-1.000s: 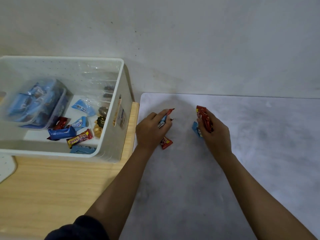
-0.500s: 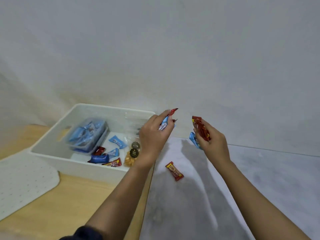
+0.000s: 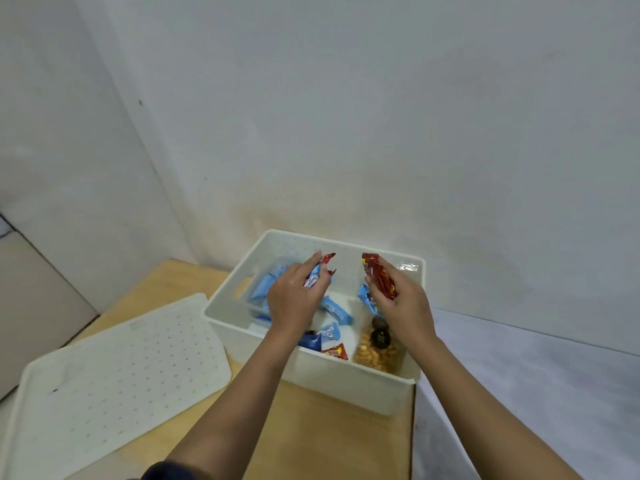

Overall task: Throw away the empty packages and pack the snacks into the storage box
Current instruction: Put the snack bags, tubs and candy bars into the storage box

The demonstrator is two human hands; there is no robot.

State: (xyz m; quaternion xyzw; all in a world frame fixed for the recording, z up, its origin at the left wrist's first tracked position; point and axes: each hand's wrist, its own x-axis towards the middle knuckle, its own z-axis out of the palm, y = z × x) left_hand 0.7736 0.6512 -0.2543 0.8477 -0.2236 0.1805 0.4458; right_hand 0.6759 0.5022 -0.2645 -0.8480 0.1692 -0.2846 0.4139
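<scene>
Both hands hover above the white storage box [image 3: 313,374]. My left hand [image 3: 294,299] grips small snack packets [image 3: 320,271], blue and red, over the box's left half. A red snack packet [image 3: 379,276] and a blue one [image 3: 367,299] are held in my right hand [image 3: 403,303] over the right half. Inside the box lie several blue wrapped snacks [image 3: 334,310], a red packet [image 3: 335,350], a clear bag of orange crackers [image 3: 377,355] and a bundle of blue packs [image 3: 265,289] at the left.
The box stands on a wooden board [image 3: 311,431]. Its perforated white lid [image 3: 114,379] lies to the left. A grey marbled surface [image 3: 526,386] extends to the right. White walls meet in a corner behind the box.
Both hands carried their packets leftward from the grey surface to above the box. The view swung left, so the red packet left on the grey surface is out of sight.
</scene>
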